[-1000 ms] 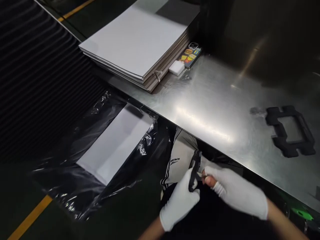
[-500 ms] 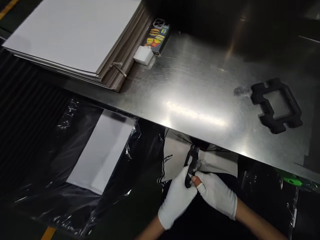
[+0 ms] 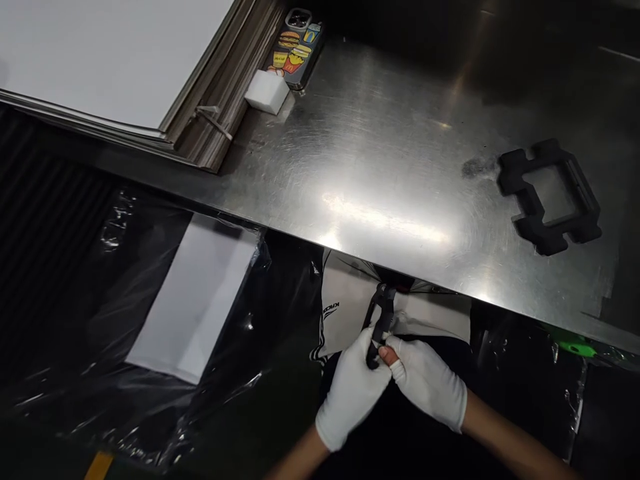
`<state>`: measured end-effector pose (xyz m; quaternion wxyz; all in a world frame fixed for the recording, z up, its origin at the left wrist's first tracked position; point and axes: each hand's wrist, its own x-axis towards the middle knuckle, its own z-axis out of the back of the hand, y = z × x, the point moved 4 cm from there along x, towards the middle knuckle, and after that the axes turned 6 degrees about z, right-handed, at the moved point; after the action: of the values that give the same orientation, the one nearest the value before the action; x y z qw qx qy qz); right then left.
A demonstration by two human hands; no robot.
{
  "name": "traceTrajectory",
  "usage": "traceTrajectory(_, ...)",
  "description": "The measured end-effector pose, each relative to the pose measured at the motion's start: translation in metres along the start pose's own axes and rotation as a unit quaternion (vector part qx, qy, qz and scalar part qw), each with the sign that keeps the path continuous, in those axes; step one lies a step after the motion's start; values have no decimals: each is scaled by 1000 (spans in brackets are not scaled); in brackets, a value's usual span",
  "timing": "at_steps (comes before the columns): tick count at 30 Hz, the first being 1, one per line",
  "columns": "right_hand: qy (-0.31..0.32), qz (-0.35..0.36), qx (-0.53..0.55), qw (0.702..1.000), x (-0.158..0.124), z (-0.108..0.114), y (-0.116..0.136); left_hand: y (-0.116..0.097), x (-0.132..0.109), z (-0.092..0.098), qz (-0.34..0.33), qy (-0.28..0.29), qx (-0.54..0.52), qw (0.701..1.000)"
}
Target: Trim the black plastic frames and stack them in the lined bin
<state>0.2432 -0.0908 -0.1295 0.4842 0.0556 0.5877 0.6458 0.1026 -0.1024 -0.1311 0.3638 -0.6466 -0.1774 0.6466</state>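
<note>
A small black frame-like piece (image 3: 384, 313) is held over my lap, just below the near edge of the metal table (image 3: 390, 153). My left hand (image 3: 354, 383), in a white glove, is closed on its lower left side. My right hand (image 3: 429, 380), also gloved but with the thumb tip bare, pinches the same piece at its lower end. The right fingertips are partly hidden behind the piece. On the table at the right lies a larger black notched frame (image 3: 550, 197) with an open middle.
A tall stack of white-topped sheets (image 3: 110, 60) stands at the upper left. Beside it are a white block (image 3: 267, 91) and a phone in a food-patterned case (image 3: 296, 50). Clear plastic with a white sheet (image 3: 195, 300) lies lower left; a green object (image 3: 577, 349) is at the right edge.
The view has shifted slightly, so the table items appear a little farther left and higher. Both hands keep their hold on the black piece, with almost no change in pose.
</note>
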Motion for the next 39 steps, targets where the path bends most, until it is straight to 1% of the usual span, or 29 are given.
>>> traceTrajectory(4, -20, -2, 41, 999, 0, -4, 0, 2, 2, 0, 5, -5, 0, 1000)
traceTrajectory(10, -45, -24, 89, 995, 1, -6, 3, 3, 3, 1, 9, -24, 3, 1000)
traceTrajectory(16, -62, -48, 114, 990, 0, -5, 4, -2, 2, 0, -1, -41, -2, 999)
traceTrajectory(18, -48, -32, 104, 993, -1, -3, 3, -3, 1, 0, 4, -36, -15, 999)
traceTrajectory(21, -6, 20, 53, 998, -4, 4, 3, -6, 0, 2, 3, -22, -34, 999)
traceTrajectory(22, -4, 36, 38, 999, -6, 8, 3, -7, -1, 4, 2, -18, -35, 999)
traceTrajectory(23, -17, 42, 26, 999, -8, 14, 3, -8, -1, 7, 3, -13, -29, 999)
traceTrajectory(24, -47, 40, 16, 998, -10, 22, 3, -10, 0, 11, 4, -4, -16, 1000)
traceTrajectory(25, -94, 34, 6, 995, -11, 31, 3, -13, 0, 16, 4, 9, 0, 1000)
traceTrajectory(27, -208, 45, -26, 977, -13, 51, 5, -20, 3, 27, -2, 49, 38, 998)
traceTrajectory(28, -241, 66, -46, 967, -12, 59, 7, -24, 5, 33, -9, 78, 54, 995)
traceTrajectory(29, -245, 92, -66, 963, -9, 64, 9, -28, 7, 39, -16, 112, 68, 991)
traceTrajectory(30, -223, 117, -84, 964, -4, 66, 10, -32, 9, 45, -22, 144, 80, 986)
traceTrajectory(31, -182, 132, -98, 969, 1, 67, 9, -34, 11, 52, -27, 170, 91, 981)
traceTrajectory(32, -133, 134, -108, 976, 7, 66, 7, -36, 13, 58, -31, 186, 99, 977)
traceTrajectory(33, -94, 126, -112, 981, 12, 66, 3, -37, 14, 65, -38, 182, 103, 977)
traceTrajectory(34, -79, 113, -111, 984, 17, 66, -1, -37, 16, 73, -50, 152, 106, 981)
traceTrajectory(35, -88, 98, -103, 986, 20, 67, -5, -36, 16, 82, -68, 88, 106, 988)
traceTrajectory(36, -114, 78, -91, 986, 22, 68, -8, -34, 14, 91, -87, -1, 100, 991)
traceTrajectory(37, -146, 53, -72, 985, 24, 68, -11, -31, 10, 99, -103, -103, 83, 986)
traceTrajectory(38, -179, 25, -49, 982, 24, 68, -12, -25, 4, 105, -108, -193, 59, 974)
traceTrajectory(39, -209, -3, -27, 978, 25, 66, -13, -18, -2, 106, -99, -246, 32, 964)
